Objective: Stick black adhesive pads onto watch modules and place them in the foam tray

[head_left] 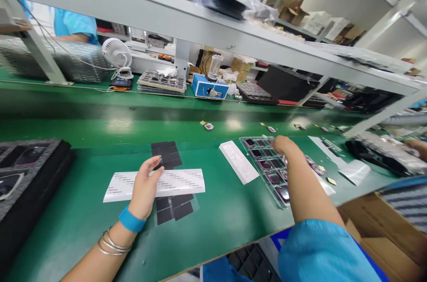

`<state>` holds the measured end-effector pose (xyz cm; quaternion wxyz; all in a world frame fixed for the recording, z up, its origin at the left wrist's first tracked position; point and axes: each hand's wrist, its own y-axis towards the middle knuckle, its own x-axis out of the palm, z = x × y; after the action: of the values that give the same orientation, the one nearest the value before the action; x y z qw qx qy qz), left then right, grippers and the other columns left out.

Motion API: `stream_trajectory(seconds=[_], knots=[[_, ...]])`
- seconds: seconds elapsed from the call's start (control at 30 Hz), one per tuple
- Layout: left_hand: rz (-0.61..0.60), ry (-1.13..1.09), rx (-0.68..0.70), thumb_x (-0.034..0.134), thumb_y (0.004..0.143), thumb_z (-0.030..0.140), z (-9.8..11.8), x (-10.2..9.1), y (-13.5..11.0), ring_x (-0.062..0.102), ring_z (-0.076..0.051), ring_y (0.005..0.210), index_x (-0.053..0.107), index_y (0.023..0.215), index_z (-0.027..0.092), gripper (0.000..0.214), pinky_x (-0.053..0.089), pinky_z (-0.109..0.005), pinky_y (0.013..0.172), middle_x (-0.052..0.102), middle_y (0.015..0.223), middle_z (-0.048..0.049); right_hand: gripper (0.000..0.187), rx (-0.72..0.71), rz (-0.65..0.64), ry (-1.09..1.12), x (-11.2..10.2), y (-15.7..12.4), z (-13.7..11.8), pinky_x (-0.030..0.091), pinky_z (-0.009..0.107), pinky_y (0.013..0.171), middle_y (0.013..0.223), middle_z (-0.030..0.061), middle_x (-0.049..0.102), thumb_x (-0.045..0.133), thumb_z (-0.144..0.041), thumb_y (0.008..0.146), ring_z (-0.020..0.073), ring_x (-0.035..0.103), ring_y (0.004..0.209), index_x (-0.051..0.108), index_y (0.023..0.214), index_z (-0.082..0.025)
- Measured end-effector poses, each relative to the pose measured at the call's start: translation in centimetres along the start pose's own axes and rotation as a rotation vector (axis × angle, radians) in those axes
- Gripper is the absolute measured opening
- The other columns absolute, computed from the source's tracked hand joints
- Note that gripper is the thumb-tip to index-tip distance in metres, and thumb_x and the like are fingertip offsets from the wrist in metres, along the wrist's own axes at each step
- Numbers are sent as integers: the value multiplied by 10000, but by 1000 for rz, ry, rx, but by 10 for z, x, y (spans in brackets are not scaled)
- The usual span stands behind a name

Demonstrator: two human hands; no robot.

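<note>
My left hand [147, 182] is over a white printed strip [187, 182], its thumb and fingers pinching a small black piece [158, 166]. Under and beyond the strip lie black rectangular sheets [182, 207]. On the right, my right hand [283, 145] reaches over the far part of a clear plastic tray [279, 202]. Its fingers are hidden behind the hand. Dark square parts with purplish edges [274, 178] sit in the tray's compartments. A narrow white card with small marks [238, 162] lies just left of the tray.
A black foam tray [36, 193] fills the left edge. Several small parts, including one with a yellow tab [208, 126], lie along the back. A blue device [209, 86] and a white fan [115, 53] stand under the grey shelf beam [133, 10]. A cardboard box [383, 228] is lower right.
</note>
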<state>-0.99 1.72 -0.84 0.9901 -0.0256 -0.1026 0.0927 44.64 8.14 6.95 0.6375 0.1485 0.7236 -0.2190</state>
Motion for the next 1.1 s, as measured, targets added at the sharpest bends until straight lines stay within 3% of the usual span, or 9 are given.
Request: stream_trajectory(seconds=[0.2, 0.3, 0.37, 0.57, 0.67, 0.8, 0.87, 1.0, 1.1], knots=[[37, 9, 34, 680, 679, 258, -1, -1, 4, 515, -239, 1124, 613, 976, 204, 309, 338, -406, 1016, 618, 1107, -79, 341, -285, 52, 162, 40, 33, -155, 458, 229, 733, 944, 92, 696, 662, -340, 721, 195, 643, 879, 678, 1012, -164], [45, -8, 34, 675, 687, 247, 0, -6, 7, 524, -227, 1107, 607, 985, 205, 309, 353, -391, 1002, 616, 1099, -77, 488, -278, 24, 203, 60, 38, -213, 463, 259, 673, 925, 158, 683, 699, -457, 654, 239, 645, 844, 675, 975, -90], [55, -25, 33, 675, 686, 241, 0, -8, 10, 531, -222, 1095, 604, 988, 206, 313, 368, -381, 986, 618, 1082, -74, 502, -258, 1, 212, 66, 37, -235, 465, 282, 645, 913, 198, 671, 727, -448, 610, 259, 644, 810, 680, 921, -57], [22, -56, 11, 667, 680, 263, -2, -8, 12, 565, -206, 991, 593, 1003, 183, 341, 435, -371, 901, 617, 1000, -74, 289, -469, -35, 287, 67, -4, -244, 459, 246, 666, 828, 97, 681, 704, -287, 640, 196, 633, 763, 704, 878, -122], [-10, -127, -24, 669, 677, 302, 2, -7, 10, 577, -207, 972, 567, 1043, 173, 401, 461, -375, 864, 615, 986, -73, 405, -683, -36, 364, 68, -52, -239, 458, 227, 753, 985, 39, 654, 732, -270, 622, 155, 611, 838, 678, 1018, -208], [-53, -156, -38, 664, 695, 354, 18, -10, 8, 573, -219, 1025, 465, 1242, 214, 599, 473, -378, 857, 589, 1089, -78, 609, -1051, -141, 585, 71, -127, -225, 487, 262, 750, 1041, 49, 604, 760, -257, 595, 149, 581, 837, 590, 1179, -228], [-193, -75, -82, 674, 697, 351, 26, -13, 8, 577, -227, 1031, 427, 1310, 232, 672, 468, -376, 861, 588, 1141, -83, 630, -1157, -207, 615, 72, -158, -217, 494, 276, 741, 1027, 43, 609, 751, -231, 610, 152, 578, 820, 564, 1212, -251], [-718, 60, -275, 724, 666, 319, 30, -18, 9, 616, -233, 944, 597, 1174, 168, 544, 473, -352, 835, 665, 1056, -91, 639, -1281, -224, 567, 76, -193, -208, 477, 320, 808, 1014, 28, 651, 743, -184, 640, 185, 586, 887, 540, 1237, -290], [-889, 67, -361, 776, 593, 223, 26, -20, 9, 636, -180, 774, 653, 1050, 134, 482, 501, -309, 743, 696, 883, -65, 563, -1323, -206, 603, 82, -198, -205, 452, 348, 884, 1102, 20, 647, 718, -170, 690, 193, 582, 974, 558, 1212, -308]])
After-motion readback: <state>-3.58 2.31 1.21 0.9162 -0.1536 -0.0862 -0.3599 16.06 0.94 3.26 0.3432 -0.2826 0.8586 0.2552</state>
